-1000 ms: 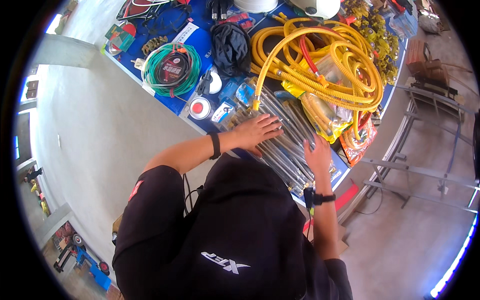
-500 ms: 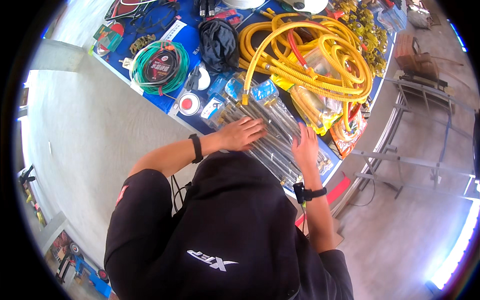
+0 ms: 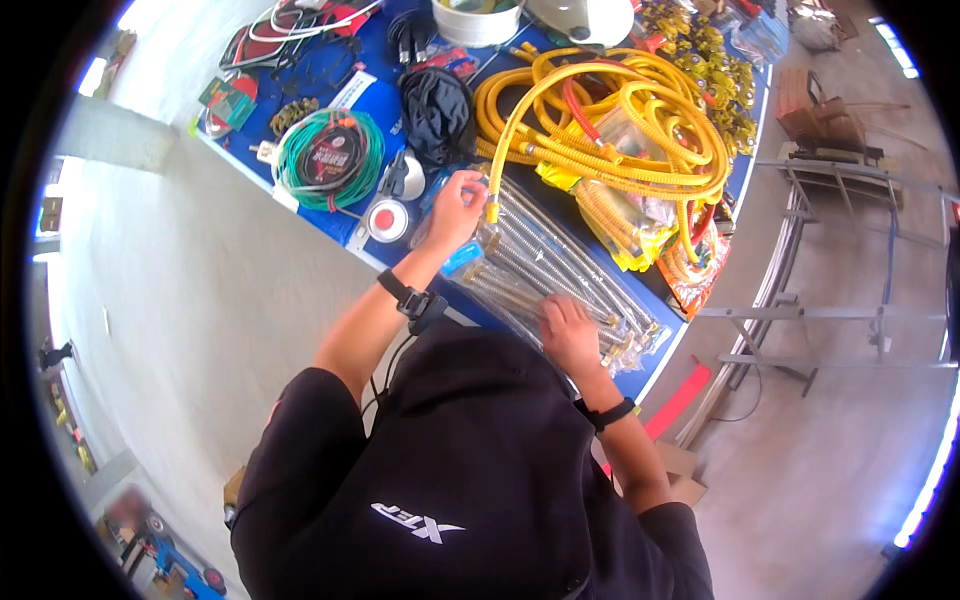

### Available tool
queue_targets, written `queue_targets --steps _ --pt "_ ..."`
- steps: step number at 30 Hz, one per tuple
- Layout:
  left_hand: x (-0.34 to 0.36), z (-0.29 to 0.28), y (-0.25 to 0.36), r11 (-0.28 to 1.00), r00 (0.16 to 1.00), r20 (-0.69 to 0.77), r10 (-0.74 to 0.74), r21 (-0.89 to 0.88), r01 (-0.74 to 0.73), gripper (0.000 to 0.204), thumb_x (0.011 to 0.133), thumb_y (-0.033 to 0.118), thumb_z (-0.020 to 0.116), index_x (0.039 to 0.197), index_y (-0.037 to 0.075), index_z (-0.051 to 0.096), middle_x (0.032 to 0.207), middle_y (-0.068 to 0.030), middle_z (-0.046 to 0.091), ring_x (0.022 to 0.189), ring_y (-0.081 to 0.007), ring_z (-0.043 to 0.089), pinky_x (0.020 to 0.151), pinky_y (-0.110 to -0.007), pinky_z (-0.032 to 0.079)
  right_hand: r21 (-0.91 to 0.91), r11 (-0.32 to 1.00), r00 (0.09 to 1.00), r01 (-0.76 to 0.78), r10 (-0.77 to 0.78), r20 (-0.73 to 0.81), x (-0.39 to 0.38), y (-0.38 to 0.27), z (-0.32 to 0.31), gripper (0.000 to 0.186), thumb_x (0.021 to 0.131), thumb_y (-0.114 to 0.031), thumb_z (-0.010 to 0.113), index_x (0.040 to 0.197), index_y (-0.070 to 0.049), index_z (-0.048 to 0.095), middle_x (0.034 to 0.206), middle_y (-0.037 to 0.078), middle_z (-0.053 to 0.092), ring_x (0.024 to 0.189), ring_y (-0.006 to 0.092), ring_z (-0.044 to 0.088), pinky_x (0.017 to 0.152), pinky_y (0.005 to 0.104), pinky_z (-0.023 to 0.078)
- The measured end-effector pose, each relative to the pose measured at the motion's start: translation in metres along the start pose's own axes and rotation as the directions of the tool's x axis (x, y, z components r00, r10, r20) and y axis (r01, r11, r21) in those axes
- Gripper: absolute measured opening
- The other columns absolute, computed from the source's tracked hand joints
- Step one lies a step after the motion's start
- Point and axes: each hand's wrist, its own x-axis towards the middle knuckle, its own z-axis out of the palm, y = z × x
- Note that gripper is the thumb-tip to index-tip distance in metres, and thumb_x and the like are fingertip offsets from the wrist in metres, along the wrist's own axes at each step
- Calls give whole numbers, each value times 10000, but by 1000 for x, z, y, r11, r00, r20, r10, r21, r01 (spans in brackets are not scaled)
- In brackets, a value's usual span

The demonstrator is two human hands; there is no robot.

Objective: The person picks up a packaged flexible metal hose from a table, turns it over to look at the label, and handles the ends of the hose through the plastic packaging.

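Flexible braided metal hoses (image 3: 560, 262) in clear plastic bags lie slantwise across the near corner of the table. My right hand (image 3: 572, 335) rests on the near hoses, its fingers loosely bent and somewhat apart. At the upper left end of the hoses is my left hand (image 3: 458, 212), its fingers curled inward; what they hold, if anything, is hidden. Just right of that hand, the end of a yellow corrugated hose (image 3: 493, 200) hangs over the bagged hoses. A blue packet (image 3: 461, 258) lies beneath my left wrist, partly covered.
Yellow hoses (image 3: 655, 170) lie coiled behind, beside a heap of brass fittings (image 3: 715, 75). Left are a green hose coil (image 3: 370, 160), a black cloth bag (image 3: 437, 115) and a white round tin (image 3: 386, 221). Metal frames (image 3: 830, 313) stand right of the blue table (image 3: 475, 305).
My left hand has moved up and left, off the hoses' middle toward their far end. My right hand has come down and left onto the near hoses. Blue packets near the hoses have shifted.
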Motion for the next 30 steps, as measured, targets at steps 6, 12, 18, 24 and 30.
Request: queue_targets --steps 6,12,18,24,30 --pt "21 20 7 898 996 46 75 431 -87 478 770 202 785 1127 53 503 889 -170 706 846 -386 672 723 -468 514 19 1000 1000 -14 14 -3 -4 15 21 295 762 -122 703 1038 -111 597 1026 49 595 953 257 607 813 387 520" --pt "23 30 10 916 982 -19 189 365 -169 433 810 149 725 1159 51 487 834 -157 690 751 -357 668 682 -426 513 -30 999 996 15 -17 -91 -4 13 43 274 799 -155 712 1043 -96 606 1022 55 601 949 255 611 777 373 532" --pt "26 27 38 930 967 64 -245 -265 253 294 893 115 595 1156 36 491 775 -83 589 533 -205 577 466 -311 447 20 994 958 107 -98 -271 1 23 47 217 799 -144 728 968 -39 644 1050 102 589 983 289 584 826 366 509" --pt "34 37 69 749 853 279 -441 -410 521 204 892 150 593 1049 39 522 751 -46 567 597 -176 567 531 -306 463 -33 999 981 26 -32 -189 -13 10 28 297 801 -233 727 1028 -60 645 1100 77 577 1086 259 555 957 395 448" --pt "-63 97 96 718 949 234 210 622 -312 926 781 337 740 1502 22 251 1539 -259 224 1399 -459 236 1119 -563 240 -68 997 952 -23 0 -306 -77 35 -1 265 802 -225 730 1011 -77 660 1096 71 600 1083 260 569 974 390 449"
